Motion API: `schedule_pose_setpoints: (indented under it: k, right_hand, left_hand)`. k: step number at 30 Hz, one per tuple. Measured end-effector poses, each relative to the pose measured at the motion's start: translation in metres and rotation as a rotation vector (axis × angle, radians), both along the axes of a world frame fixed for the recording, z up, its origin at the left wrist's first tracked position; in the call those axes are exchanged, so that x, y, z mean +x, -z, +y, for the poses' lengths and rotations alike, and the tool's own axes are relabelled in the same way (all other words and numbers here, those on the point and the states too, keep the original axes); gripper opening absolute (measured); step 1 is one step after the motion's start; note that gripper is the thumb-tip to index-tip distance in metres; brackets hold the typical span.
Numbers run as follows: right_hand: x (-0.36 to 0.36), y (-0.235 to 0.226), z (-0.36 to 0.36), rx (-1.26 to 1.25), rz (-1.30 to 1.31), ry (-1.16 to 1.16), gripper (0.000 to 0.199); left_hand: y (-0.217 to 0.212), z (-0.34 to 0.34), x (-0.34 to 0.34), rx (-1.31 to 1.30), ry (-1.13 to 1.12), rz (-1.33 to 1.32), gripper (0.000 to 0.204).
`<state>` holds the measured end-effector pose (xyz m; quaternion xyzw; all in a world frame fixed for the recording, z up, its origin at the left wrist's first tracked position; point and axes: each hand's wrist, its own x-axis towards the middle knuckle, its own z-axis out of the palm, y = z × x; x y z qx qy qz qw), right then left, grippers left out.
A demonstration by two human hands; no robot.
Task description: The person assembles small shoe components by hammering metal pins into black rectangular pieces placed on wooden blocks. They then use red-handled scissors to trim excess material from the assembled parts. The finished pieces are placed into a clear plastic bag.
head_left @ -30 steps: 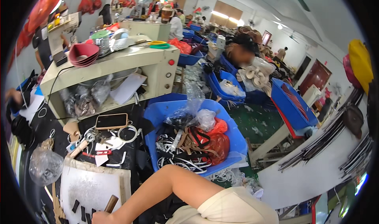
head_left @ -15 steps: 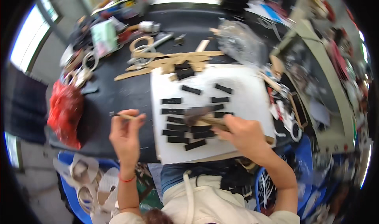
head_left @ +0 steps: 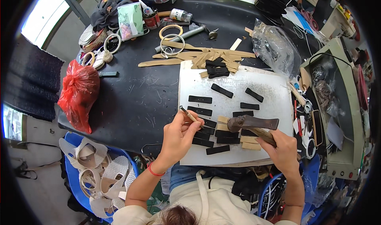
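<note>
Your right hand (head_left: 282,150) grips one hammer (head_left: 254,124), its head resting over the near strips on the white board (head_left: 238,94). Your left hand (head_left: 178,135) pinches one thin stick (head_left: 187,113) at the board's near left edge. About a dozen black strips (head_left: 200,99) lie on the board; one red bag (head_left: 79,92) sits far left.

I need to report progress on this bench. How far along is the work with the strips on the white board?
Looks done: about a dozen black strips lie spread on the white board. In hand: the left hand holds a thin tool at the strips, and the right hand holds a hammer over tan pieces. Seemingly left: a pile of tan strips beyond the board.
</note>
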<state>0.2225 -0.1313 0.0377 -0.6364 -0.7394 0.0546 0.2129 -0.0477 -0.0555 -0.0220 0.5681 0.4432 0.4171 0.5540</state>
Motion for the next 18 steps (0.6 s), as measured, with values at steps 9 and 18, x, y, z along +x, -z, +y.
schedule_pose_setpoints:
  k: [9,18]
  right_hand:
    - [-0.013,-0.013,0.013,0.021,0.08,0.004,0.025]
    - [-0.047,-0.057,0.044,0.004,-0.084,-0.177,0.033]
  left_hand:
    - [-0.006,-0.005,-0.002,0.352,0.101,0.3,0.017]
    - [-0.001,-0.009,0.005,0.596,0.08,0.476,0.017]
